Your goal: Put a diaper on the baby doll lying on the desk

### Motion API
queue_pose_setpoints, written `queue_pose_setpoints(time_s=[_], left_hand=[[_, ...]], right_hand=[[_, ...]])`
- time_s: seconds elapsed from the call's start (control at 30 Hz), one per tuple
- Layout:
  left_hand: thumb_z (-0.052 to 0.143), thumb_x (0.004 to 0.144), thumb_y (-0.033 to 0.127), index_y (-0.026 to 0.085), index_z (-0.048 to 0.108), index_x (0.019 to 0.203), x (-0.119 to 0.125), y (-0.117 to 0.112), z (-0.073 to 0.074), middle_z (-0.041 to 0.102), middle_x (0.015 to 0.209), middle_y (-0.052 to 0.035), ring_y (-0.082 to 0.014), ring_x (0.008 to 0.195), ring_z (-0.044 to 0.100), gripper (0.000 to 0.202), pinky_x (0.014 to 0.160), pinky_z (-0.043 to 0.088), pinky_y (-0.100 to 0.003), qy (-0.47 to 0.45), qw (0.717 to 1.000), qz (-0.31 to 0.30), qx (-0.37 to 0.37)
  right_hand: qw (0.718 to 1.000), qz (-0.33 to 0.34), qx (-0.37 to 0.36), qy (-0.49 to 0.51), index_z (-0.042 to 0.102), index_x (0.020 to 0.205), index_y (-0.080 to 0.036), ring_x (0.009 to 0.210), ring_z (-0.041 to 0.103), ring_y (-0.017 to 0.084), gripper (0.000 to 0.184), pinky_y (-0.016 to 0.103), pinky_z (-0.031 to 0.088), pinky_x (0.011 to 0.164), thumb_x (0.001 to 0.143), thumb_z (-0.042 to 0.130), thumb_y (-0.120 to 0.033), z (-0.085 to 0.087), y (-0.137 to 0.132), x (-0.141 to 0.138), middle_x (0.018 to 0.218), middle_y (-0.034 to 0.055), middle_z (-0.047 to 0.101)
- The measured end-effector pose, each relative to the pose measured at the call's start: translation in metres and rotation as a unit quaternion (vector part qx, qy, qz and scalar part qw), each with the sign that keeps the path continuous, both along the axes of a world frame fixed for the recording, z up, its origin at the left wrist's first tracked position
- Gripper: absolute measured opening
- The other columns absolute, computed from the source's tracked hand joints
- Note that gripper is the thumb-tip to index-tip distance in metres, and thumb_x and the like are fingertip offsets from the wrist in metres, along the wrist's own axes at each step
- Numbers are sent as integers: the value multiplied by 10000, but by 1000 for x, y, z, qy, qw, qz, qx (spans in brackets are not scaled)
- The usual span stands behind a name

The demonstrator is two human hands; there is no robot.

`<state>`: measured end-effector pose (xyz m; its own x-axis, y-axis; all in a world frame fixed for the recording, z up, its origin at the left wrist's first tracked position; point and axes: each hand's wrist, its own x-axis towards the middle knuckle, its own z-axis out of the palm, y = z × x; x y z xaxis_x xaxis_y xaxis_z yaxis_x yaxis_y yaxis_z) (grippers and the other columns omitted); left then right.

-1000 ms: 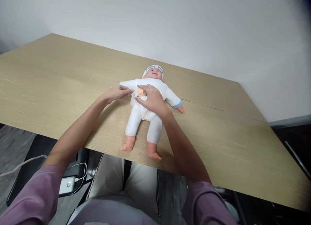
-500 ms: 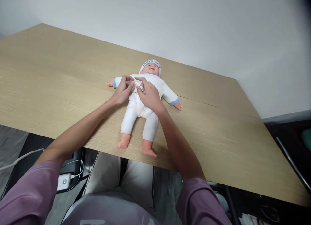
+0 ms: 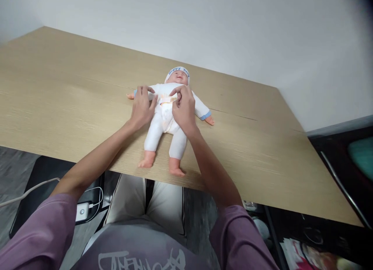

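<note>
Doll (image 3: 163,120) flat on its back under both hands, on the wooden table (image 3: 72,87), a little left of middle and close to the near edge; head to the far side, bare feet toward the near edge. Left hand (image 3: 142,106) laid on the doll's shoulder and upper arm on the left, fingers spread and slack, thumb reaching in toward the chest, closed on nothing. Right hand (image 3: 183,108) on the chest just beside it, fingers curled, thumb and forefinger tips pinched together on the cloth of the white suit (image 3: 159,128) just below the chin. Between the two hands, a small orange patch (image 3: 167,103) on the suit's front; any print on it too small to read. Suit white from neck to ankles, with a blue cuff (image 3: 205,115) at the wrist of the arm stretched out to the right; other arm mostly hidden under the left hand. White cap (image 3: 177,71) on the head with a band of blue lettering, seemingly "Happy" and a second word beginning with B, not sharp enough to be sure. Nearer in, purple sleeves (image 3: 43,231) on both arms, and pale print on the purple shirt front (image 3: 140,258), seen upside down and not legible. Below the table on the left, a white charger (image 3: 82,212) with a white cable (image 3: 26,190) on the floor; printed papers (image 3: 303,254) low on the right.
</note>
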<state>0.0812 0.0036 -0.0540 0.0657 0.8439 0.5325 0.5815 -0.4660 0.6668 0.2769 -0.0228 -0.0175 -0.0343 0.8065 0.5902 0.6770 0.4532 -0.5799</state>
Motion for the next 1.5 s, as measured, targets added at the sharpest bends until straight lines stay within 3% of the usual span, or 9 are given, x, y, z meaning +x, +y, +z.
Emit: queue_pose_setpoints(time_s=[0.07,0.17,0.3,0.47,0.7,0.83,1.13,1.37,1.5], left_hand=[[473,1195,571,246,606,1186,-3,-31,15,701,1295,-141,-282,1082,657,352,1058,504,-474,2,999,-16,28],[483,1192,541,243,645,1066,-10,-76,27,757,1050,-92,-283,979,634,362,981,497,-466,79,987,-137,26],[506,1158,479,231,685,992,-23,-101,18,786,1041,-108,-321,1034,633,348,1003,450,-495,230,946,-227,-34],[621,1091,575,234,606,1045,-22,-81,3,761,1049,-98,-325,1027,644,345,1054,427,-491,225,954,-181,-85],[661,1082,563,239,600,953,-5,-60,-5,704,906,-73,-322,964,642,354,1015,416,-476,226,958,-159,-75],[658,1090,521,235,589,871,-8,-58,-8,705,895,-56,-304,992,638,366,1022,413,-468,190,960,-189,-77],[666,1084,537,219,695,1079,-10,-59,-10,688,1400,-139,-346,1277,572,319,1148,425,-504,148,965,-213,-45],[665,1071,558,240,560,906,-8,-61,-5,660,991,-67,-305,1048,524,374,1040,425,-492,145,960,-229,-67],[765,989,555,239,566,957,-8,-60,-11,615,1007,-48,-290,1074,536,375,1011,451,-457,82,971,-197,-108]], right_hand=[[999,16,34,22,550,987,-270,931,582,215,237,404,579,940,1019,533,-35,4,-31,2,1018,37,593],[995,98,12,30,522,972,-277,924,630,213,209,368,600,830,987,619,-93,1,-87,6,1012,25,601],[977,184,-109,-9,612,1087,-278,1032,729,237,89,370,634,859,1050,666,-218,-26,-132,18,1113,50,709],[986,85,-136,-43,689,1074,-260,864,747,232,40,373,594,852,1066,697,-299,-51,-122,41,952,30,779],[984,-34,-140,-104,726,1028,-237,842,738,248,144,347,486,754,1109,709,-355,-52,-104,24,936,58,797],[985,-43,-125,-111,739,1013,-230,812,705,214,189,340,461,744,1135,670,-357,-53,-105,19,1069,71,770],[989,-39,-111,-89,745,1155,-236,811,720,203,163,349,480,737,1136,660,-374,-55,-113,21,1310,90,759],[987,-33,-136,-81,674,1158,-262,877,760,267,162,357,473,756,1085,712,-402,-57,-110,21,956,33,792],[986,-44,-155,34,598,1152,-270,734,714,230,282,353,513,748,1018,768,-451,-59,-105,25,838,-14,743]])
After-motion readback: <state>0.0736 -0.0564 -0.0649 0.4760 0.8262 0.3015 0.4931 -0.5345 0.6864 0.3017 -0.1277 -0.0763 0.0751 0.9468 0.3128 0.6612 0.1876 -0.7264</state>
